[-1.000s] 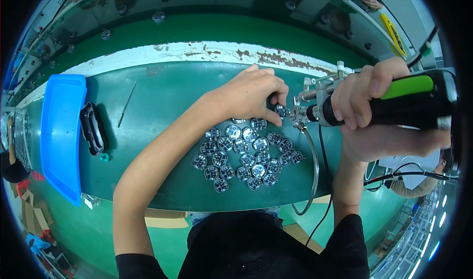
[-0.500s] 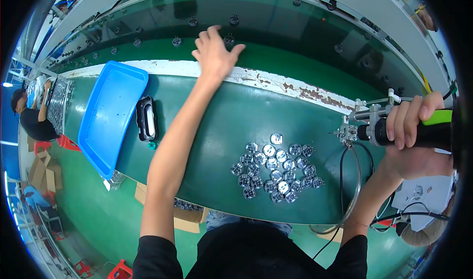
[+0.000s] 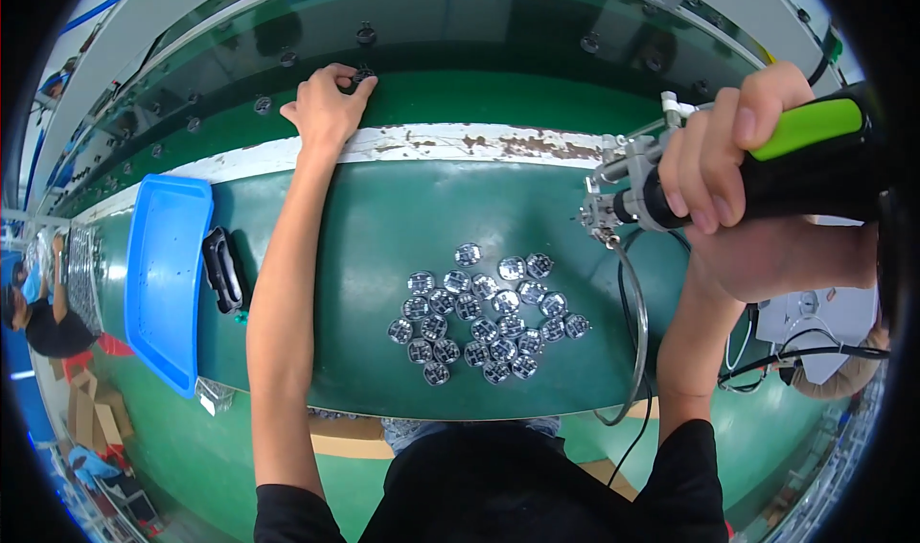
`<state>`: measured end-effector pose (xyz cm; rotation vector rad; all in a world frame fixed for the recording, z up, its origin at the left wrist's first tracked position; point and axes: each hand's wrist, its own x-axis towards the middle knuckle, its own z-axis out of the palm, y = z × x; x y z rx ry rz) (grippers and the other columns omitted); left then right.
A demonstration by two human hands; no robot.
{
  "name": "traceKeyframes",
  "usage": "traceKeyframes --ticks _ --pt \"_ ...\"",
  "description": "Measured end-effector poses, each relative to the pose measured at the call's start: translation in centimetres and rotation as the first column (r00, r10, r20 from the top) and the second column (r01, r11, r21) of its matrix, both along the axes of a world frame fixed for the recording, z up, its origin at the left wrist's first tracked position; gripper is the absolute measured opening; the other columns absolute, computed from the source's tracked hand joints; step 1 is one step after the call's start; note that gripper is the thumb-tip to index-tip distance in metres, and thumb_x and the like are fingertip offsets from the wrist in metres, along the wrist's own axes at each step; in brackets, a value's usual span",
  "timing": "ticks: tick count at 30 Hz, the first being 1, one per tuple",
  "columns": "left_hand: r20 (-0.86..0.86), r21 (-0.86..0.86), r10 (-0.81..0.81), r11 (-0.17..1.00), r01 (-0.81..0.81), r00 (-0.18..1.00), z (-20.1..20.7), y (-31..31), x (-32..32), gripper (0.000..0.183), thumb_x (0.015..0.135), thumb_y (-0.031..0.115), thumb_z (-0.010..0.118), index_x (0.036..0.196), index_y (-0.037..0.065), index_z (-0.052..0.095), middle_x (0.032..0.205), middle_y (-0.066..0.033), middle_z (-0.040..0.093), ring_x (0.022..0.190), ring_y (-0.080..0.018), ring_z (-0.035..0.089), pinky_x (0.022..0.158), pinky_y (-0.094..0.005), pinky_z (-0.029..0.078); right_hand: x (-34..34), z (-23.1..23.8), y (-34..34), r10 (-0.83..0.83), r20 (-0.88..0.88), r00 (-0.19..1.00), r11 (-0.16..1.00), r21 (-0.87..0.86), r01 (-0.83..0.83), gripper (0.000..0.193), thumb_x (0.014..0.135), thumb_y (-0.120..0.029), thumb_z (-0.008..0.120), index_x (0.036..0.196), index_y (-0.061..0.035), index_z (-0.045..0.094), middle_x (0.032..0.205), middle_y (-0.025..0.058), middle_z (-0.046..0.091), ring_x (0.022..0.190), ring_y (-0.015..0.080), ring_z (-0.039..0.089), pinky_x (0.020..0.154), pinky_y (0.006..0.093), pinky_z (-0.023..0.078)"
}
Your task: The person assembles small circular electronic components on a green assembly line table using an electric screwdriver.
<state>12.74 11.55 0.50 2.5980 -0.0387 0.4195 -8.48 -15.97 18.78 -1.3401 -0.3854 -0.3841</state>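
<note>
Stretched out over the dark green conveyor belt (image 3: 460,97), my left hand (image 3: 329,112) has its thumb and fingers closed around a small dark round component (image 3: 364,75) standing there. My right hand (image 3: 707,164) is wrapped around a black and green handheld power tool (image 3: 815,188). The tool's metal head (image 3: 606,203) points left above the green table. Between my arms, several silvery round components (image 3: 484,330) lie loosely grouped on the table (image 3: 364,217).
A worn white ledge (image 3: 431,143) divides table and belt. Left of my arm are a blue tray (image 3: 163,284) and a black holder (image 3: 223,270). A hose (image 3: 640,342) hangs from the tool. Other components (image 3: 264,105) are spaced along the belt. A co-worker (image 3: 53,318) sits far left.
The whole view has shifted, moving the table things left in the picture. My left fingers, spread beside the belt component before, have closed on it. My right hand keeps holding the tool.
</note>
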Motion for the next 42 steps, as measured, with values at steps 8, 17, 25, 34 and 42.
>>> traceKeyframes --ticks 8,17,25,34,42 --pt "-0.048 -0.167 -0.854 0.519 0.838 0.519 1.7 -7.4 -10.4 0.025 0.080 0.029 0.086 0.101 0.016 0.078 0.095 0.0024 0.071 0.109 -0.0206 0.061 0.101 -0.0412 0.032 -0.6 -1.2 -0.5 0.001 -0.025 1.000 1.000 -0.026 -0.001 0.091 0.075 -0.094 0.051 0.101 -0.0066 0.047 0.063 -0.0024 0.045 0.048 0.0073 0.043 0.048 0.0230 0.040" --pt "-0.105 -0.283 -0.940 0.340 0.897 0.323 1.4 -7.9 -12.1 0.029 0.074 0.030 0.091 0.088 0.012 0.074 0.092 0.0068 0.067 0.105 -0.0177 0.052 0.096 -0.0391 0.029 -0.1 -3.0 1.1 0.059 -0.067 0.996 0.997 -0.041 -0.062 0.093 0.074 -0.095 0.052 0.102 -0.0070 0.047 0.064 -0.0028 0.046 0.049 0.0068 0.045 0.049 0.0227 0.041" --pt "-0.080 -0.264 -0.940 0.340 0.903 0.331 1.2 -8.1 -12.2 0.033 0.072 0.031 0.092 0.083 0.011 0.068 0.092 0.0056 0.066 0.104 -0.0191 0.052 0.094 -0.0400 0.030 -0.1 -3.8 1.1 0.075 -0.075 0.994 0.996 -0.044 -0.078 0.095 0.072 -0.096 0.053 0.104 -0.0074 0.048 0.065 -0.0032 0.047 0.050 0.0063 0.046 0.051 0.0224 0.042" --pt "-0.045 -0.255 -0.941 0.335 0.907 0.335 1.1 -8.1 -12.2 0.034 0.072 0.031 0.092 0.081 0.010 0.066 0.088 0.0032 0.063 0.103 -0.0193 0.052 0.091 -0.0393 0.030 0.2 -4.4 1.2 0.102 -0.063 0.993 0.994 -0.028 -0.104 0.096 0.071 -0.097 0.054 0.105 -0.0078 0.049 0.066 -0.0036 0.047 0.051 0.0058 0.047 0.052 0.0221 0.043" --pt "-0.062 -0.254 -0.939 0.343 0.904 0.339 1.2 -8.2 -12.2 0.034 0.072 0.031 0.092 0.081 0.010 0.066 0.086 0.0030 0.062 0.102 -0.0193 0.052 0.091 -0.0386 0.030 1.6 -4.6 2.2 0.135 -0.050 0.990 0.990 -0.025 -0.137 0.098 0.069 -0.098 0.055 0.107 -0.0082 0.049 0.067 -0.0039 0.048 0.052 0.0053 0.048 0.054 0.0218 0.044"
